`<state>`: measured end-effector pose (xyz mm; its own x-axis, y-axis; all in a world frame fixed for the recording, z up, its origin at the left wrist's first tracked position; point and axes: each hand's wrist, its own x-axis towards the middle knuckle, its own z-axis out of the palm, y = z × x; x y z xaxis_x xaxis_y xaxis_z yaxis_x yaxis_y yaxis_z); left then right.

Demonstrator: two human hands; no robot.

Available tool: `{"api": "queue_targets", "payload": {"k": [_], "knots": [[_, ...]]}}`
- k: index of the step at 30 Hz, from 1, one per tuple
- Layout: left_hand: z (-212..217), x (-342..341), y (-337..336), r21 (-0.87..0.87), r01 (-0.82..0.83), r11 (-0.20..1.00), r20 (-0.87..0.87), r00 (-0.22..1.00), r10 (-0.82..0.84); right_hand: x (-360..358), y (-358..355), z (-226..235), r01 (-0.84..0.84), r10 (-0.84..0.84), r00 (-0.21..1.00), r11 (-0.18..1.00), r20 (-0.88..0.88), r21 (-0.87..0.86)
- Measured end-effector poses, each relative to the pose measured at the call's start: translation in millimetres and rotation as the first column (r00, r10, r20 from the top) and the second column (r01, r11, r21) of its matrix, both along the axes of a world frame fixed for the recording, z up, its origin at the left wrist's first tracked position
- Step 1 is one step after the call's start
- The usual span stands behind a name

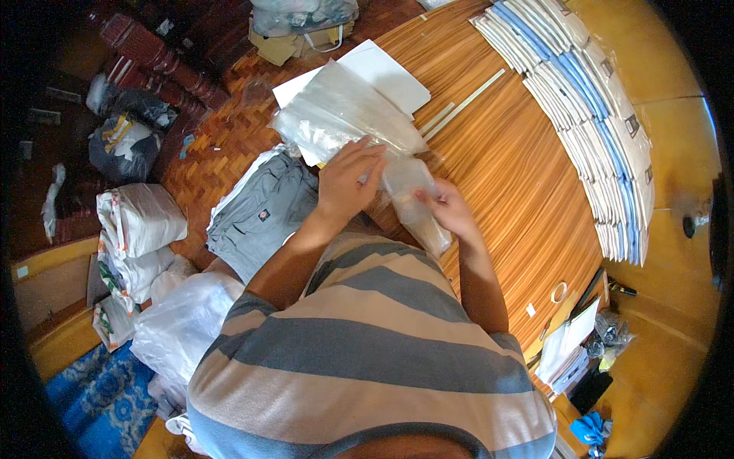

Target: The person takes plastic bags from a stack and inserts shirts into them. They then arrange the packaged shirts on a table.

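A folded clear plastic bag (405,180) is pinched between the thumb and fingers of my right hand (449,213); it hangs over the table edge close to my shirt and looks slightly blurred. My left hand (352,177) is beside it, fingers stretched out at the near edge of a stack of clear plastic sleeves (336,111). Those sleeves lie over white boards (386,73) on the wooden table. A folded grey garment (264,210) is to the left of my left forearm.
Rows of flat packed white and blue garments (573,115) line the table's far right side. A tape roll (559,292) and thin white strips (462,105) rest on the wood grain tabletop (505,183). Wrapped bundles (141,222) and plastic bags (183,317) crowd the left.
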<state>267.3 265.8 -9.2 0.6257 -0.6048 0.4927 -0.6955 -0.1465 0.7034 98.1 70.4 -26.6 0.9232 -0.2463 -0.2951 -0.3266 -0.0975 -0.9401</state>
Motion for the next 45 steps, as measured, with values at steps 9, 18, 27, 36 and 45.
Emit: {"api": "queue_targets", "payload": {"k": [9, 18, 27, 36, 45], "knots": [[49, -22, -6, -0.118, 0.193, 0.974, 0.1, 0.978, -0.182, 29, 11, -15, -0.052, 0.049, 0.989, 0.998, 0.138, 0.019], [33, -36, -3, -0.057, 0.229, 0.972, 0.093, 0.97, -0.223, 44, 29, -21, -0.152, 0.215, 0.966, 0.922, 0.143, -0.356], [-63, -58, 47, -0.273, -0.044, 0.961, -0.939, 0.229, -0.256, 43, 15, -51, 0.125, -0.129, 0.988, 0.991, 0.081, 0.049], [-29, -80, 12, -0.265, 0.015, 0.964, -0.928, -0.276, -0.251, 57, 22, 52, -0.127, 0.065, 0.966, 0.962, -0.249, -0.24], [24, -73, 16, -0.18, 0.408, 0.895, -0.983, -0.114, -0.146, -64, 13, 66, 0.091, -0.053, 0.987, 0.962, -0.15, 0.259]]}}
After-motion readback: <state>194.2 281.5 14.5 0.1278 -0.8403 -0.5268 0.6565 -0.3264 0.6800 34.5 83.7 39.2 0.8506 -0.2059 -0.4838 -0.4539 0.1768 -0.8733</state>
